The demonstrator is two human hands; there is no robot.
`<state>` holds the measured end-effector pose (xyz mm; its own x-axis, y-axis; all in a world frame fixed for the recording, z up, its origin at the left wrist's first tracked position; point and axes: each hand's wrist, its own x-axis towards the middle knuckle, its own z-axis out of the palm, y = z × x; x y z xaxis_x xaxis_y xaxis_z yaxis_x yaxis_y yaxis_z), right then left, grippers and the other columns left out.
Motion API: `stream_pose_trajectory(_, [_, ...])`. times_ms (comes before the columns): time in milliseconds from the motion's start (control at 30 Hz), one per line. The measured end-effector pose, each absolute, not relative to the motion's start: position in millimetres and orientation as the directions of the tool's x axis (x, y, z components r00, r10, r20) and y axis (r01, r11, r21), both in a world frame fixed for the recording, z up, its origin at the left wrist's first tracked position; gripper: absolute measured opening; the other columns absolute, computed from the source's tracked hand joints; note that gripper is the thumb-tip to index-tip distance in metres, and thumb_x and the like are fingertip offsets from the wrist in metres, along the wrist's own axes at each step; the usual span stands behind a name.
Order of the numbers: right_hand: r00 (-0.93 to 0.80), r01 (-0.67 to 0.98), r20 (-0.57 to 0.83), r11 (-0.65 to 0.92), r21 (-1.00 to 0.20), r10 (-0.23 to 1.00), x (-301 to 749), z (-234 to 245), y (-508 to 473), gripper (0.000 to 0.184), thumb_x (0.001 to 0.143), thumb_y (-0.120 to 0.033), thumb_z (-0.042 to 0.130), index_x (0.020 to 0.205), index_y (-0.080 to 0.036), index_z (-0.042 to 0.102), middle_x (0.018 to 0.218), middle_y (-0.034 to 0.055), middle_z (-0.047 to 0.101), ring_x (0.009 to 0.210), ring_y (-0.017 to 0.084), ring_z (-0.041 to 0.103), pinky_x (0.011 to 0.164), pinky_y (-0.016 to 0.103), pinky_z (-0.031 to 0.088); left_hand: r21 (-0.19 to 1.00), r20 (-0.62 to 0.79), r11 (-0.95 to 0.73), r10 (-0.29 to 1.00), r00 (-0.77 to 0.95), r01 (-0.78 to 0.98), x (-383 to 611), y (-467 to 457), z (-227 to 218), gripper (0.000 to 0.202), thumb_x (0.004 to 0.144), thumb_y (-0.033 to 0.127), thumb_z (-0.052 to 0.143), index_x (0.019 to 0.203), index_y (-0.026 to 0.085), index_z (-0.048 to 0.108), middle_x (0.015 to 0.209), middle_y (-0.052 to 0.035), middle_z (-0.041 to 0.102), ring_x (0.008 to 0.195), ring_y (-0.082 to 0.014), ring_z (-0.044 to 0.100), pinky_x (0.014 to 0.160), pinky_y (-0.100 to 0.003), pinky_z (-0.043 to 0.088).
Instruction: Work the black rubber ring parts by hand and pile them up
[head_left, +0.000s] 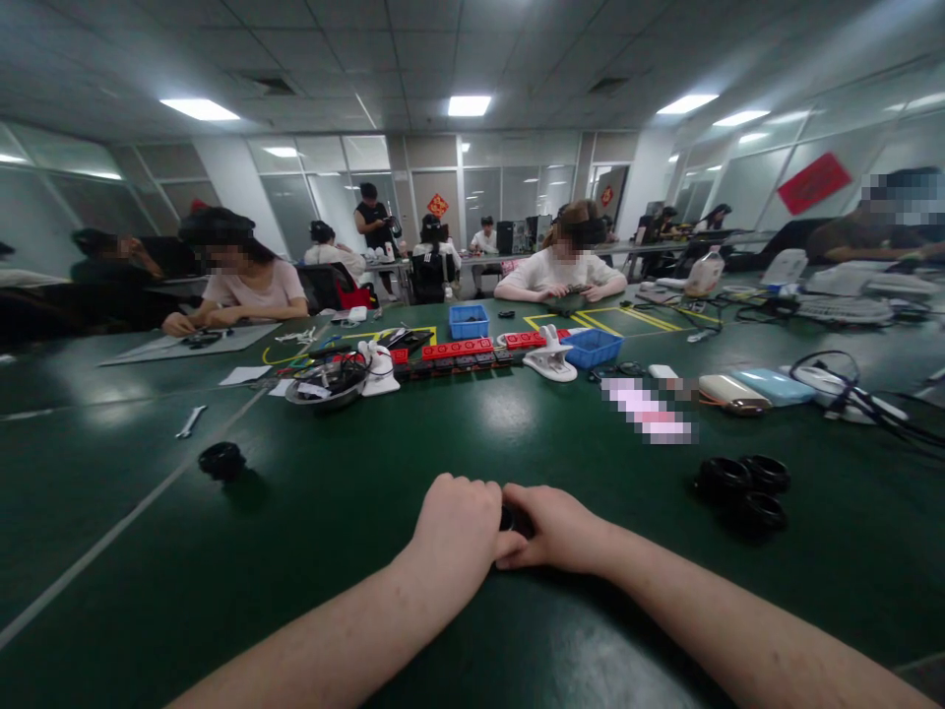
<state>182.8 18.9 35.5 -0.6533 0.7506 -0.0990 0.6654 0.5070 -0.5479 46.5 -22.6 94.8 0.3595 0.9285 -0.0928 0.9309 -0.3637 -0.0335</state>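
Note:
My left hand (pixel 459 527) and my right hand (pixel 557 527) meet low over the green table. Both are closed round a small black round part (pixel 506 518), whose edge shows between the fingers; most of it is hidden. To the right lie three black ring-shaped parts, a left one (pixel 724 477), a far one (pixel 766 473) and a near one (pixel 760 513), close together. A similar black part (pixel 221 460) sits alone on the left side of the table.
Beyond the hands, red power strips (pixel 458 350) run between white clamp stands, with blue baskets (pixel 471 321) nearby. A metal bowl (pixel 329 396) holds cables. An open-ended wrench (pixel 191 421) lies left; power banks (pixel 774 386) and cables lie right. Co-workers (pixel 565 261) sit across the table.

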Motion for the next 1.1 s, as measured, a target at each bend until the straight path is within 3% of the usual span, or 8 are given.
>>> stream_pose_trajectory(133, [-0.670, 0.645, -0.070, 0.533, -0.547, 0.739, 183.0, 35.7, 18.1, 0.057, 0.059, -0.046, 0.073, 0.105, -0.018, 0.054, 0.089, 0.0048, 0.062, 0.074, 0.021, 0.056, 0.060, 0.026, 0.036, -0.015, -0.062, -0.357, 0.933, 0.355, 0.934, 37.6, -21.9, 95.7, 0.054, 0.077, 0.060, 0.052, 0.087, 0.008, 0.065, 0.080, -0.0146, 0.066, 0.076, -0.0316, 0.062, 0.066, -0.042, 0.047])
stream_pose_trajectory(233, [-0.747, 0.568, -0.092, 0.560, -0.604, 0.659, 189.4, 37.9, 23.7, 0.065, 0.060, -0.041, 0.075, 0.117, -0.023, 0.048, 0.090, 0.0008, 0.062, 0.074, 0.017, 0.057, 0.061, 0.023, 0.038, 0.043, -0.036, -0.469, 0.881, 0.471, 0.882, 22.4, -17.6, 101.8, 0.056, 0.068, 0.062, 0.061, 0.097, 0.015, 0.064, 0.098, -0.0101, 0.065, 0.090, -0.0287, 0.059, 0.076, -0.040, 0.046])
stream_pose_trajectory(333, [-0.803, 0.507, -0.131, 0.550, -0.664, 0.582, 196.5, 38.2, 30.5, 0.051, 0.065, -0.033, 0.073, 0.111, -0.020, 0.053, 0.079, -0.0023, 0.059, 0.067, 0.013, 0.054, 0.057, 0.020, 0.037, 0.169, -0.007, -0.666, 0.737, 0.676, 0.727, 10.0, -12.3, 106.4, 0.048, 0.069, 0.045, 0.070, 0.111, 0.026, 0.059, 0.112, -0.0019, 0.061, 0.101, -0.0226, 0.054, 0.086, -0.034, 0.042])
stream_pose_trajectory(467, [-0.785, 0.534, -0.158, 0.525, -0.663, 0.599, 198.2, 37.1, 32.1, 0.035, 0.067, -0.027, 0.072, 0.097, -0.017, 0.058, 0.074, -0.0034, 0.058, 0.064, 0.011, 0.053, 0.055, 0.019, 0.036, 0.239, -0.045, -0.750, 0.627, 0.778, 0.617, 6.3, -8.2, 104.6, 0.033, 0.076, 0.021, 0.068, 0.108, 0.028, 0.061, 0.107, 0.0005, 0.064, 0.099, -0.0189, 0.056, 0.084, -0.029, 0.042])
stream_pose_trajectory(633, [-0.703, 0.614, -0.131, 0.503, -0.608, 0.699, 189.7, 38.8, 20.9, 0.040, 0.063, -0.031, 0.074, 0.096, -0.018, 0.057, 0.077, -0.0010, 0.060, 0.066, 0.014, 0.054, 0.055, 0.021, 0.037, 0.176, -0.094, -0.638, 0.747, 0.658, 0.749, 15.8, -10.0, 102.1, 0.030, 0.074, 0.027, 0.069, 0.103, 0.028, 0.063, 0.097, 0.0006, 0.063, 0.092, -0.0183, 0.058, 0.078, -0.027, 0.045])
stream_pose_trajectory(800, [-0.624, 0.683, -0.076, 0.495, -0.537, 0.778, 179.0, 34.6, 11.8, 0.051, 0.059, -0.040, 0.074, 0.101, -0.018, 0.055, 0.086, 0.0048, 0.063, 0.074, 0.021, 0.058, 0.060, 0.027, 0.039, 0.060, -0.079, -0.446, 0.890, 0.449, 0.893, 34.4, -16.1, 99.3, 0.032, 0.069, 0.038, 0.071, 0.085, 0.011, 0.067, 0.082, -0.0098, 0.065, 0.082, -0.0279, 0.061, 0.069, -0.036, 0.048])
stream_pose_trajectory(967, [-0.614, 0.694, -0.053, 0.508, -0.509, 0.787, 173.0, 29.9, 11.5, 0.048, 0.063, -0.046, 0.069, 0.096, -0.014, 0.056, 0.089, 0.0097, 0.063, 0.079, 0.027, 0.058, 0.064, 0.031, 0.039, -0.006, -0.030, -0.305, 0.952, 0.304, 0.952, 48.2, -24.9, 90.0, 0.038, 0.079, 0.041, 0.059, 0.085, 0.004, 0.065, 0.084, -0.0179, 0.064, 0.082, -0.0334, 0.060, 0.069, -0.043, 0.047])
stream_pose_trajectory(1100, [-0.691, 0.624, -0.061, 0.552, -0.553, 0.721, 178.8, 33.1, 17.6, 0.054, 0.062, -0.042, 0.072, 0.106, -0.018, 0.053, 0.089, 0.0044, 0.062, 0.077, 0.021, 0.057, 0.063, 0.027, 0.039, 0.022, -0.031, -0.324, 0.945, 0.324, 0.946, 41.9, -25.2, 93.0, 0.046, 0.078, 0.050, 0.057, 0.087, 0.005, 0.064, 0.085, -0.0170, 0.064, 0.082, -0.0329, 0.059, 0.070, -0.044, 0.046])
